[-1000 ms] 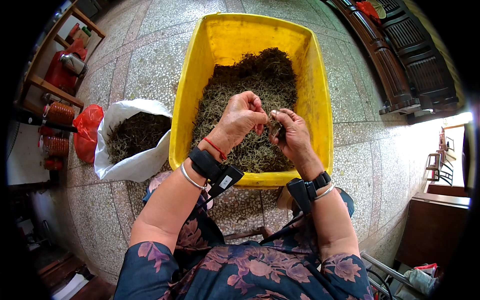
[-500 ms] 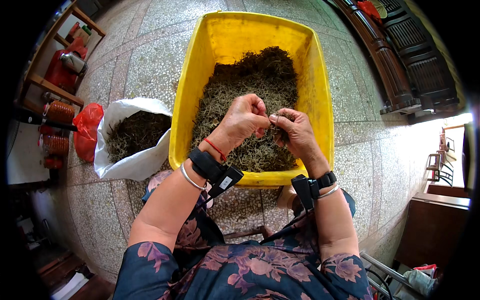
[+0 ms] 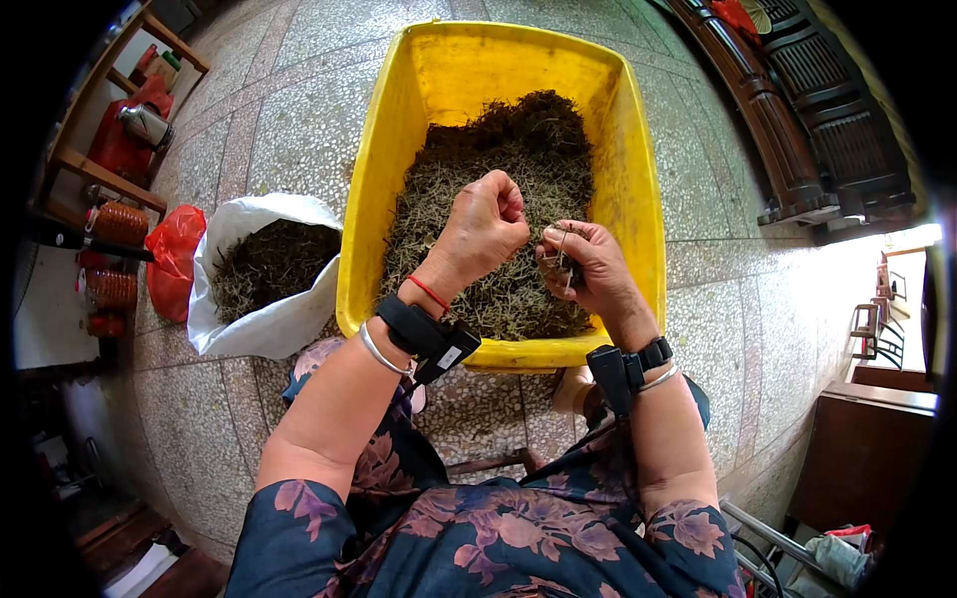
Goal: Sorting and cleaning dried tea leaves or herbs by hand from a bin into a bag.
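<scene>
Dried brown-green plant material (image 3: 459, 189), stringy and twiggy, fills the bottom of a large yellow plastic tub (image 3: 648, 219) in front of me. Above it, my right hand (image 3: 598, 264) curls around a small tuft of dried stalks (image 3: 560, 257), some thin ends sticking out past the thumb. My left hand (image 3: 480, 224) is beside it, a little apart, fingers curled with thumb and fingertips pinched together. Whatever lies in that pinch is too small or hidden to make out.
Left of the tub stands an open white sack (image 3: 214, 309) of darker dried plant matter. A red plastic bag (image 3: 176, 259) sits beyond it, near jars with reddish contents (image 3: 115, 224). Dark wooden furniture (image 3: 768, 120) stands at the upper right; speckled tiles (image 3: 299, 130) cover the floor.
My left hand has drawn away from the right one, slightly up and left, opening a gap between them. The right hand has turned a little and still holds the tuft.
</scene>
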